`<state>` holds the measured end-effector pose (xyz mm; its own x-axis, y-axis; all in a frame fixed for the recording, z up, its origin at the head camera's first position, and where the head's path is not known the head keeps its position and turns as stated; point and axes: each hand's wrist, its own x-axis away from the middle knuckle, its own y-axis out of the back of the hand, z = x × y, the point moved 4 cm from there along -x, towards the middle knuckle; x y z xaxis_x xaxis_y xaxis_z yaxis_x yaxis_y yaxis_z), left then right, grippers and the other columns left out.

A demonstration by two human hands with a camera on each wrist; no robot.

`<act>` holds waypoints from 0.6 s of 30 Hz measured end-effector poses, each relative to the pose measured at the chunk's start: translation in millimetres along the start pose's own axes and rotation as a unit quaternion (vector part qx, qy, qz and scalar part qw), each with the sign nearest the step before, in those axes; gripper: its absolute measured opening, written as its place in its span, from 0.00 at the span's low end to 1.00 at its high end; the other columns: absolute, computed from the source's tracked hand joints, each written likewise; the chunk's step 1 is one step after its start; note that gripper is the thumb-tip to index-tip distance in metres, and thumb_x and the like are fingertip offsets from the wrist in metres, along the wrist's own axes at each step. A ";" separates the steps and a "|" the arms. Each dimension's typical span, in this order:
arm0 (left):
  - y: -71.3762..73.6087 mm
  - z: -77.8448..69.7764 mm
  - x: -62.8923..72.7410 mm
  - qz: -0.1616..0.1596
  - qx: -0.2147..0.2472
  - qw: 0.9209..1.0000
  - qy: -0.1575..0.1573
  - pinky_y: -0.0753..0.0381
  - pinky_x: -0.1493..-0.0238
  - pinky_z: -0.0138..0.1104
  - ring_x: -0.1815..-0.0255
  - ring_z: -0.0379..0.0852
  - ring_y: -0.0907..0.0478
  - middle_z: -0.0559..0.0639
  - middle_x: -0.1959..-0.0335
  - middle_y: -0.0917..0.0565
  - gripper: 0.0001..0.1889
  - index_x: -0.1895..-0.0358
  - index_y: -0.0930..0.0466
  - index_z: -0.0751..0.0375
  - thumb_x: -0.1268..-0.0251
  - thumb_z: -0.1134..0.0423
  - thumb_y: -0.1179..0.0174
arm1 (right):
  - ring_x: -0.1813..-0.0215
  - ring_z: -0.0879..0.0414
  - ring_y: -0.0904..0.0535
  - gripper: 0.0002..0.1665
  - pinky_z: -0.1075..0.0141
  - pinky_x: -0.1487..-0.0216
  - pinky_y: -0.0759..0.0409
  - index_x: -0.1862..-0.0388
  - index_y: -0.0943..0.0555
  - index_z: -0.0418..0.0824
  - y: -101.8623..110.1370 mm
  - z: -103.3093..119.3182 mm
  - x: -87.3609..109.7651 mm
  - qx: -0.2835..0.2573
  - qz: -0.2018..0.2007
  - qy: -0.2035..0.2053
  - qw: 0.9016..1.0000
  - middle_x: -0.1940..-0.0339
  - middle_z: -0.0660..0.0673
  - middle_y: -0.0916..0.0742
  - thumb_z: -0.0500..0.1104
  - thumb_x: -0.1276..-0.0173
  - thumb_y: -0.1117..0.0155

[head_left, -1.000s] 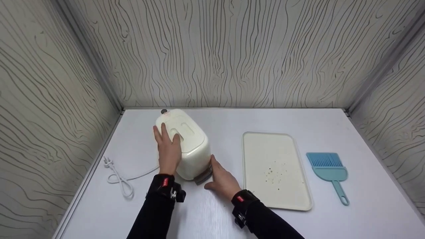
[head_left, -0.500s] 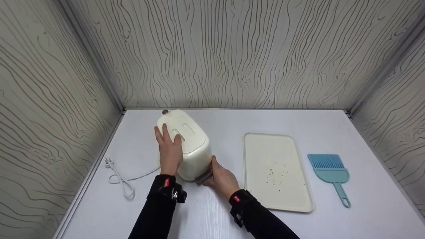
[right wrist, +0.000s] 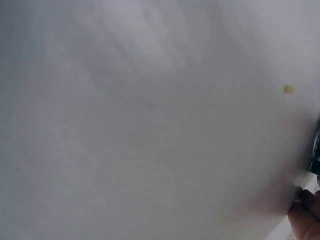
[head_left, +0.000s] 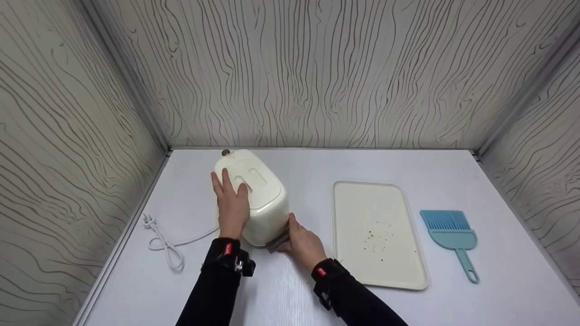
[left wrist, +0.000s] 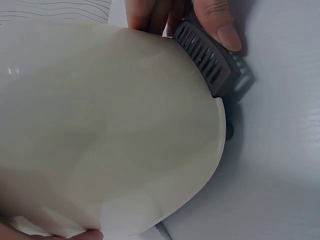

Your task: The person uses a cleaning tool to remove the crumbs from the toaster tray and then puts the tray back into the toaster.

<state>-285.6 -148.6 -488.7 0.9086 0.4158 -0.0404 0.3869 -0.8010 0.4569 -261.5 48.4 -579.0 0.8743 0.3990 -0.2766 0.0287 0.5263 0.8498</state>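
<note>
A cream toaster (head_left: 265, 222) with a lid (head_left: 256, 181) stands at an angle on the left half of the white table. My left hand (head_left: 233, 208) rests on it, fingers straight and spread along the lid's left edge, thumb at the recess on top. At the near base corner, a grey slotted crumb tray (left wrist: 202, 55) juts out. My right hand (head_left: 306, 244) pinches it, the thumb outside and the other fingers behind, against the toaster's side. The right wrist view holds mostly blurred pale surface, with some fingertips (right wrist: 305, 212) at its lower right corner.
A cream rectangular tray (head_left: 362, 199) with scattered crumbs (head_left: 378, 240) lies right of the hands. Beyond it lies a blue dustpan-and-brush set (head_left: 448, 231). The white power cord (head_left: 172, 253) with its plug lies at the left. Wood-patterned panels (head_left: 299, 77) enclose the table.
The right thumb has moved in from beside the crumb tray and now lies against it. My left hand and the toaster keep their places, apart from a slight shift of the head view.
</note>
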 end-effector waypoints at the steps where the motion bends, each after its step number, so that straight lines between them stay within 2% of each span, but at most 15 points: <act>1: 0.1 -0.4 0.0 0.000 -0.001 1.000 0.000 0.38 0.28 0.62 0.20 0.69 0.50 0.48 0.15 0.74 0.37 0.15 0.62 0.47 0.20 0.50 0.58 | 0.58 0.38 0.14 0.55 0.48 0.59 0.16 0.28 0.36 0.27 -0.1 0.1 0.0 0.000 -0.001 -0.001 1.000 0.52 0.32 0.13 0.52 0.46 0.18; 14: 0.2 -1.2 0.0 -0.002 -0.004 1.000 -0.002 0.39 0.27 0.62 0.20 0.68 0.51 0.49 0.15 0.74 0.36 0.15 0.63 0.48 0.19 0.51 0.58 | 0.61 0.40 0.13 0.52 0.49 0.62 0.15 0.33 0.32 0.28 -1.3 -0.6 -3.5 -0.006 -0.010 -0.003 1.000 0.57 0.34 0.11 0.52 0.49 0.17; 18: -0.6 -1.4 1.1 0.003 -0.004 1.000 0.002 0.39 0.28 0.62 0.20 0.69 0.51 0.48 0.16 0.75 0.37 0.15 0.63 0.46 0.19 0.50 0.58 | 0.63 0.41 0.13 0.47 0.51 0.65 0.16 0.38 0.29 0.32 -1.6 -1.1 -4.8 -0.009 -0.015 -0.012 1.000 0.59 0.36 0.12 0.52 0.50 0.16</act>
<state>-285.1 -147.0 -487.8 0.9099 0.4134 -0.0342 0.3809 -0.8001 0.4634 -266.3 46.4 -579.5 0.8846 0.3642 -0.2912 0.0470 0.5516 0.8328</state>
